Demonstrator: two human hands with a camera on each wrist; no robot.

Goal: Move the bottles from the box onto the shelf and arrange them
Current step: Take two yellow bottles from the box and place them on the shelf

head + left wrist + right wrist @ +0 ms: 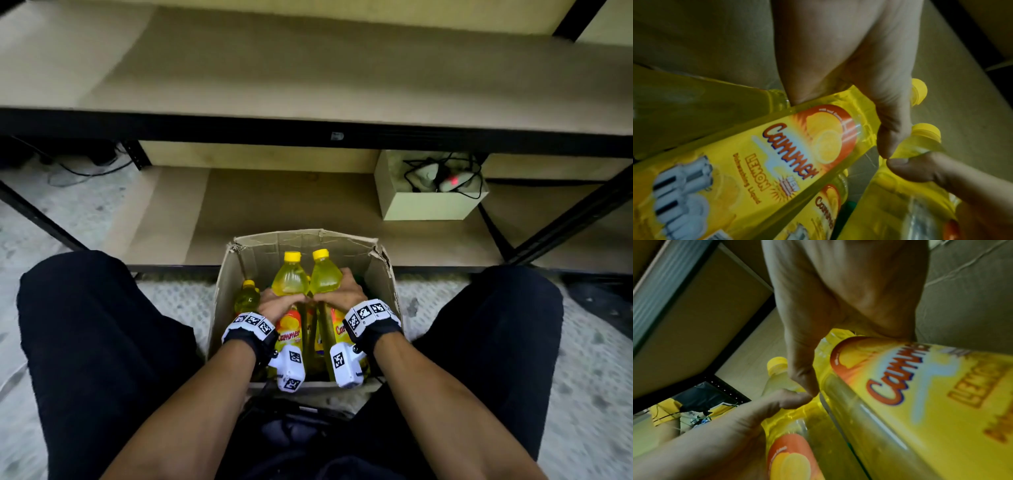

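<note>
Shelf [308, 85] bare, beyond box [383, 274]; small carton [428, 205] of cables on lower board. Box holds yellow bottles. Left hand [279, 305] grips left bottle [290, 277], right hand [339, 291] grips right bottle [325, 275], thumbs touching.

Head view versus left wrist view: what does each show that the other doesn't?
Only the head view shows the box on the floor, the bare shelf above it, a third bottle still standing at the box's left, and a small carton of cables.

Only the left wrist view shows the label text, reading lemon dishwashing liquid.

Both show the left hand and right hand each gripping a yellow-capped bottle below its neck, side by side.
</note>
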